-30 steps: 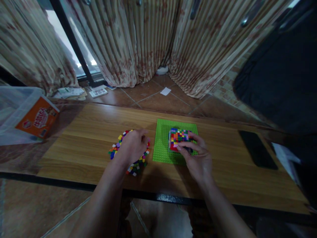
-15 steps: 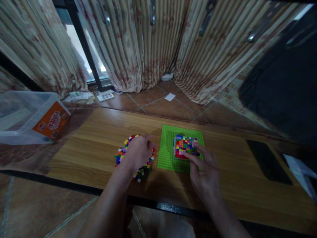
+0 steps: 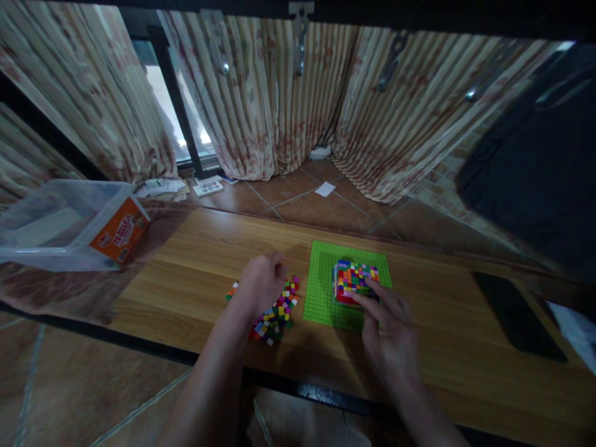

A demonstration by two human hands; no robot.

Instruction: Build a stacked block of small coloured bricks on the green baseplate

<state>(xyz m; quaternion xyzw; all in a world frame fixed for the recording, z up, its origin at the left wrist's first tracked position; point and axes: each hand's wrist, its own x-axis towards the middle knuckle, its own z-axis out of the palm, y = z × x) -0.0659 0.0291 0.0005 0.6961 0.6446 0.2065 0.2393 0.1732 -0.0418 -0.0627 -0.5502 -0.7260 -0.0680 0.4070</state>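
My left hand [image 3: 261, 285] hangs over a loose pile of small multicoloured toy bricks [image 3: 274, 320] and covers part of it. Its fingers are curled together, and whatever they hold is hidden. On a green studded baseplate [image 3: 321, 267] to the right sits a low block of coloured bricks [image 3: 351, 276] with a mosaic-like top. My right hand [image 3: 391, 316] reaches in from the lower right. Two of its fingers are stretched out and apart, with their tips on the block's near right part, covering that corner.
A clear plastic bin [image 3: 69, 230] with an orange label stands at the table's left end. On the right lie a dark phone-like slab [image 3: 516, 316] and some white paper [image 3: 572, 326]. Behind the wooden table [image 3: 186, 267] hang striped curtains [image 3: 279, 112].
The whole view has shifted slightly. Relative to the pile, my left hand sits a little further left, baring more bricks on its right side. My right hand stays on the block.
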